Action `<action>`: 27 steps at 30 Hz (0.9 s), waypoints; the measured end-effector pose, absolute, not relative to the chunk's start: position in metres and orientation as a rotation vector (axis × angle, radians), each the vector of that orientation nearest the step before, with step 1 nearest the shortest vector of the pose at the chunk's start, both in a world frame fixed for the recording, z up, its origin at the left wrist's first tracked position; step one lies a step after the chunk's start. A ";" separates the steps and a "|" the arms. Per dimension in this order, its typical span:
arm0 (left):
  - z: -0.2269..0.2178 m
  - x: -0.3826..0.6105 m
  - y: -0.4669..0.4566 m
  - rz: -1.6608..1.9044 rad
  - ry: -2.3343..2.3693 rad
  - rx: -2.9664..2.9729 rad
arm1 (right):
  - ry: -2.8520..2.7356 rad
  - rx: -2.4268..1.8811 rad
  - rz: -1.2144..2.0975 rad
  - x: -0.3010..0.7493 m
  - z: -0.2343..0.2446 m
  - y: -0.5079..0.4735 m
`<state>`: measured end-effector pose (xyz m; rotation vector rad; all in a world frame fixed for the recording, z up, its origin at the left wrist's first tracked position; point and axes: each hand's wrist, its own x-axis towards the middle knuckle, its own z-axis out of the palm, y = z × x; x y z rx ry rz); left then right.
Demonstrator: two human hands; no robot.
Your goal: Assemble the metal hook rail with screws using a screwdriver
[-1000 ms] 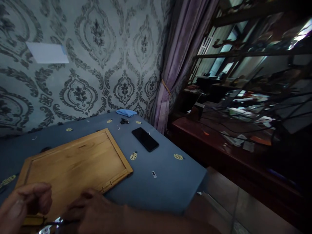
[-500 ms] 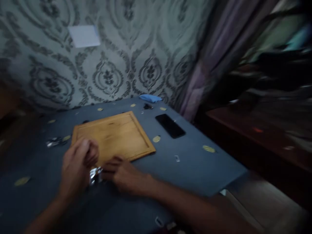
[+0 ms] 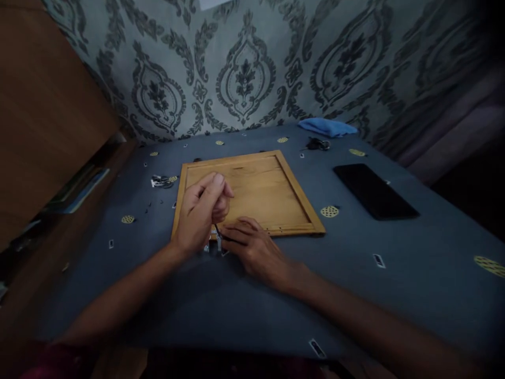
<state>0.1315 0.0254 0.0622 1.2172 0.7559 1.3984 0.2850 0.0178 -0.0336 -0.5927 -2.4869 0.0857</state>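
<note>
A wooden panel (image 3: 256,184) with a raised frame, like a small cabinet door, lies flat on the table. At its near edge sits a shiny metal hinge (image 3: 213,245), partly covered by my hands. My left hand (image 3: 205,205) is closed in a fist above it. From the fist a thin dark shaft, seemingly of a screwdriver (image 3: 217,229), points down to the hinge; its handle is hidden. My right hand (image 3: 256,247) rests low at the panel's near edge, with its fingertips against the hinge. The thumb is mostly hidden.
Another metal hinge (image 3: 161,181) lies left of the panel, with tiny dark screws (image 3: 148,208) near it. To the right are a black phone (image 3: 374,190), keys (image 3: 317,143) and a blue cloth (image 3: 328,127). A wooden cabinet (image 3: 51,110) stands at the left, the papered wall (image 3: 244,73) behind.
The view has swung left and come closer, so the panel and hands appear further right. Both hands stay at the hinge, and the thin shaft now shows below my left fist.
</note>
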 end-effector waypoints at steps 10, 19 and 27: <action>0.067 0.126 0.029 1.211 0.651 1.328 | -2.475 -0.596 0.127 0.288 -0.035 0.014; 0.081 0.136 0.015 1.446 0.798 1.306 | -2.496 -0.571 0.152 0.288 -0.034 0.017; 0.071 0.136 0.017 1.405 0.803 1.343 | -2.529 -0.576 0.154 0.289 -0.031 0.016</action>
